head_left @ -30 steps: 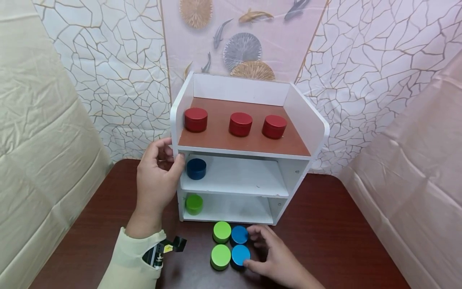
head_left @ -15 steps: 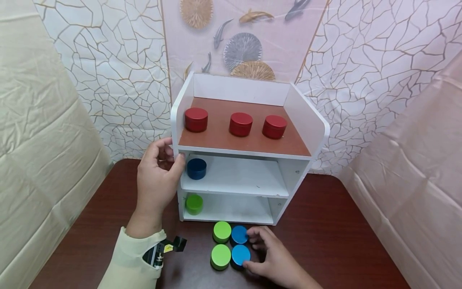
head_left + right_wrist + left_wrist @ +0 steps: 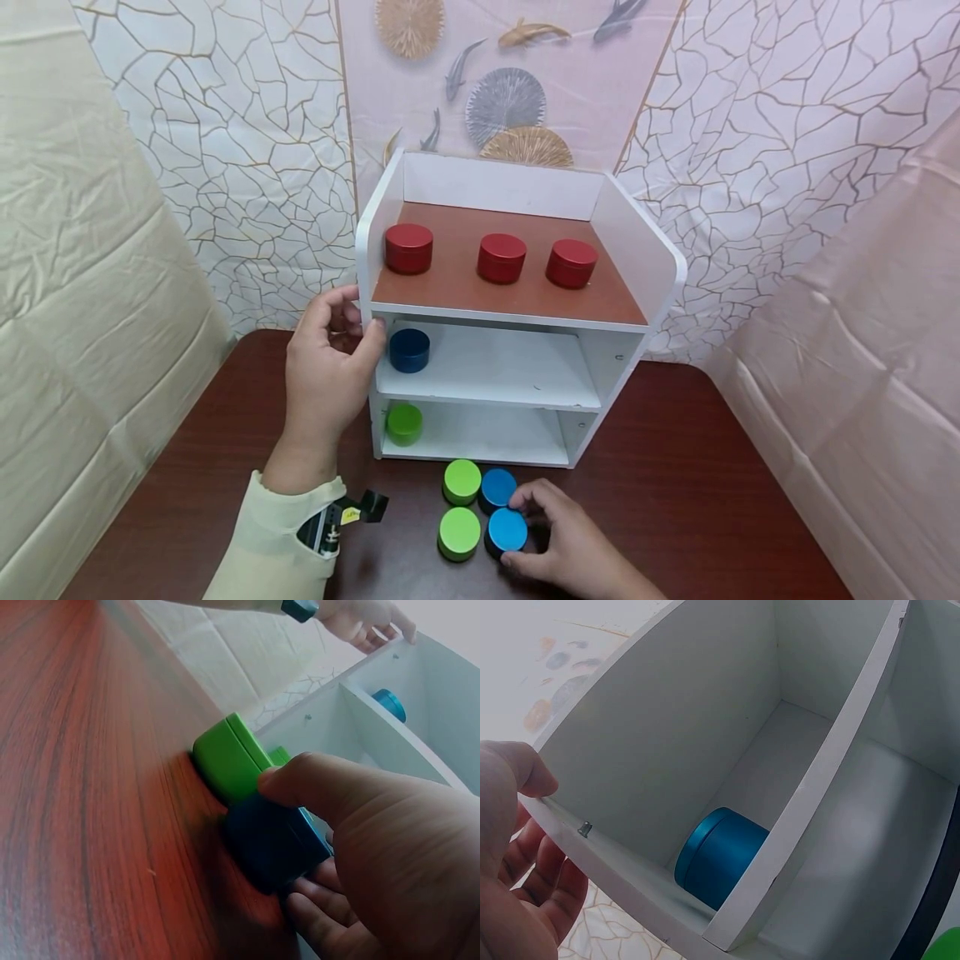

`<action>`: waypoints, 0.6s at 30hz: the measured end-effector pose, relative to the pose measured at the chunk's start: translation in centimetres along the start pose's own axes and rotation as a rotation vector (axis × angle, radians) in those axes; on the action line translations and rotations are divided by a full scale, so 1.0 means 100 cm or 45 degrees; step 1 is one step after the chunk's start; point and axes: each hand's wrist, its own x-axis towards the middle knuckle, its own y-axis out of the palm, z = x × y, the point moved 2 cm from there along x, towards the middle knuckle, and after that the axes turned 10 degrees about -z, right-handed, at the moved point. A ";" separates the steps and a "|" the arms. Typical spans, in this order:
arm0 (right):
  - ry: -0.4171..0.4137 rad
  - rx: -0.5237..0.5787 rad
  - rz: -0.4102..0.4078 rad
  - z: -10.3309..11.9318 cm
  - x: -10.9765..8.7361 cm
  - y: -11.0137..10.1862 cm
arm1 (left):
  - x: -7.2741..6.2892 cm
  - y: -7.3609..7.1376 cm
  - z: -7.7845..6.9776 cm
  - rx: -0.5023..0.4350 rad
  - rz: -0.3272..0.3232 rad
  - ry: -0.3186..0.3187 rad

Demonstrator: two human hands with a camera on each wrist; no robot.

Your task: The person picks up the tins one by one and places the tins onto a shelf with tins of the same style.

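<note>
My left hand point(image 3: 326, 367) grips the left side panel of a small white shelf unit point(image 3: 510, 315), thumb at the front edge and fingers on the outside. In the head view my right hand point(image 3: 573, 537) holds the nearer blue round tin point(image 3: 507, 531) between thumb and fingers. The right wrist view shows the thumb over this blue tin point(image 3: 270, 840) and the fingers curled at its other side. Just behind it stands another blue tin point(image 3: 497, 490). Two green tins, the far one point(image 3: 461, 481) and the near one point(image 3: 458, 532), stand to the left.
On the top shelf sit three red tins, at left point(image 3: 408, 248), middle point(image 3: 502, 257) and right point(image 3: 572, 263). A blue tin point(image 3: 409, 350) occupies the middle shelf's left end, a green tin point(image 3: 404, 424) the bottom one's. Patterned cloth point(image 3: 780, 100) hangs behind the dark table point(image 3: 697, 500).
My right hand has closed round the nearer blue tin, which has shifted slightly right, away from the green one. The left hand keeps its hold on the shelf unit.
</note>
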 end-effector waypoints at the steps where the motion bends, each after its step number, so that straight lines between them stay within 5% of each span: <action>1: 0.005 -0.009 0.005 0.000 0.000 0.000 | 0.000 0.000 0.000 -0.001 0.001 0.000; 18: 0.014 -0.033 0.028 0.000 0.001 0.000 | 0.000 0.000 0.001 0.004 0.004 0.001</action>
